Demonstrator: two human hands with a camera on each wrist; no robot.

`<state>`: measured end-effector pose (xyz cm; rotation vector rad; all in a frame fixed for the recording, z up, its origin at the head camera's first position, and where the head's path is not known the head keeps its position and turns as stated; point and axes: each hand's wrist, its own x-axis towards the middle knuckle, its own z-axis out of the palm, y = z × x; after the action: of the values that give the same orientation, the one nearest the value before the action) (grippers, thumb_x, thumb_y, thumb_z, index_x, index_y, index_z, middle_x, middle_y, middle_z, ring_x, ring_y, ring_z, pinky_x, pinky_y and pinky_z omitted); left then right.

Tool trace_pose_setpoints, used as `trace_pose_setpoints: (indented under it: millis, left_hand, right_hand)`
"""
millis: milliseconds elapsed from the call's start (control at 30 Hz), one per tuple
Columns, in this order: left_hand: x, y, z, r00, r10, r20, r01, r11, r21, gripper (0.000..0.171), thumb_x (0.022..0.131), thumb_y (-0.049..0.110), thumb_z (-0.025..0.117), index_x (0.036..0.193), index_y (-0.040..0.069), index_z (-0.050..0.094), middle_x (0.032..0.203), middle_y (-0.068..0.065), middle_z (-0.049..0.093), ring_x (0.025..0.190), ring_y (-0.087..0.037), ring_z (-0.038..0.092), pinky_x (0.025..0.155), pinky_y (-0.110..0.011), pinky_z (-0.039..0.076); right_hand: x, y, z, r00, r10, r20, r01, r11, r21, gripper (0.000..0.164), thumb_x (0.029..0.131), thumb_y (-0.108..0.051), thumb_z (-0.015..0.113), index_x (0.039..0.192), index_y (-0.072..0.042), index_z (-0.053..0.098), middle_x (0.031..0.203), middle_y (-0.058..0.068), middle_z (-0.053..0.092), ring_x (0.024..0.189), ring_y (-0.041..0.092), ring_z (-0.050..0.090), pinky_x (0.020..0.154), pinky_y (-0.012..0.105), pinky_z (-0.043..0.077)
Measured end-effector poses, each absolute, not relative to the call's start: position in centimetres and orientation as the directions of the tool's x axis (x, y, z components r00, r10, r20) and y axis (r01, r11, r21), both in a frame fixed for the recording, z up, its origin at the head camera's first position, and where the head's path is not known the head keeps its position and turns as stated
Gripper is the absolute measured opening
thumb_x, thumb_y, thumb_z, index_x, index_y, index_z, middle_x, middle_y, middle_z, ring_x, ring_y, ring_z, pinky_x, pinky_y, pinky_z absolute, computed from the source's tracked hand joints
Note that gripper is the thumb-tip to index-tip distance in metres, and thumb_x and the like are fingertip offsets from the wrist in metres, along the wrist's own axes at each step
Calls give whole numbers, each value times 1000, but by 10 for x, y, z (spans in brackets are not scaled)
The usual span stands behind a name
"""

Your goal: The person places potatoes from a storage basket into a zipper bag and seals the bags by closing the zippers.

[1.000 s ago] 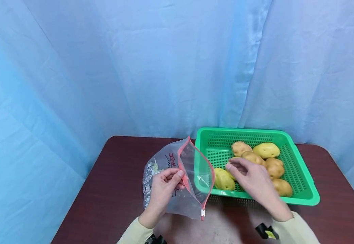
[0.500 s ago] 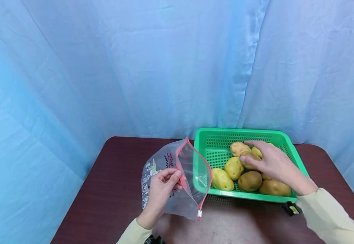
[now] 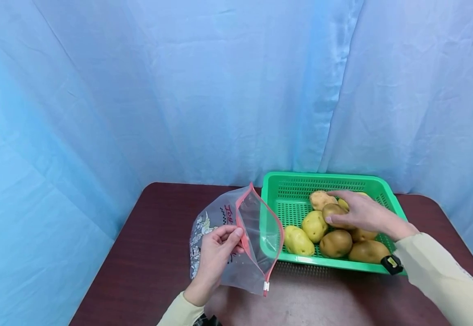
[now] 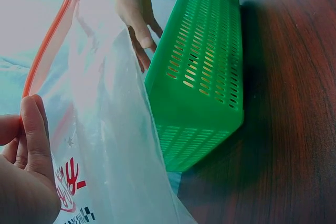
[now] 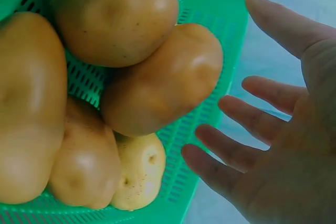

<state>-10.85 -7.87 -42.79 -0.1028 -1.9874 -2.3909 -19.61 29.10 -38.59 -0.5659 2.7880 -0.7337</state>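
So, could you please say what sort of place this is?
Probably a curtained-off workspace: pale-blue fabric curtains hang behind a dark reddish-brown table holding a green perforated plastic basket.

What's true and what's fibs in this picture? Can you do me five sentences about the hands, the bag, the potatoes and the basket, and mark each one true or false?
1. The left hand pinches the bag. True.
2. The bag is zipped shut. False: it gapes open.
3. Potatoes lie in the basket. True.
4. The basket is purple. False: it is green.
5. The right hand is by the potatoes. True.
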Motion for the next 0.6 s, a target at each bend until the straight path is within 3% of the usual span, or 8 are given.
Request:
trace_pose_setpoints:
  millis: [100, 233, 367, 600]
  left_hand:
    - [-109, -79, -428, -998, 12, 55, 52, -178, 983, 23, 99, 10, 71, 104, -12, 70, 81, -9, 73, 62, -9, 67, 63, -23, 59]
    - [-110, -78, -428, -999, 19, 44, 40, -171, 984, 22, 99, 10, 71, 104, -11, 70, 80, -8, 72, 62, -9, 67, 64, -23, 60]
    - [-111, -77, -429, -999, 10, 42, 39, -184, 982, 23, 98, 10, 71, 105, -12, 70, 79, -5, 71, 62, -9, 66, 63, -23, 60]
    - [-112, -77, -429, -999, -11, 43, 44, -194, 980, 22, 99, 9, 71, 106, -12, 71, 79, -4, 71, 61, -9, 66, 63, -23, 60]
  right_hand:
    - [-203, 291, -392, -892, -431, -134, -315, 807, -499, 81, 95, -45, 74, 152, 4, 42, 150, 31, 48, 132, 52, 48, 100, 69, 45]
    - [-208, 297, -401, -875, -459, -154, -337, 807, -485, 79, 94, -38, 77, 148, 10, 45, 135, 28, 60, 117, 44, 62, 91, 60, 53]
    - [-212, 300, -407, -870, -462, -173, -343, 818, -462, 74, 92, -32, 79, 145, 9, 48, 123, 24, 66, 104, 37, 66, 81, 55, 55]
    - [-216, 297, -408, -878, -464, -121, -379, 825, -419, 65, 90, -26, 81, 140, 5, 54, 118, 19, 69, 102, 36, 66, 80, 54, 55]
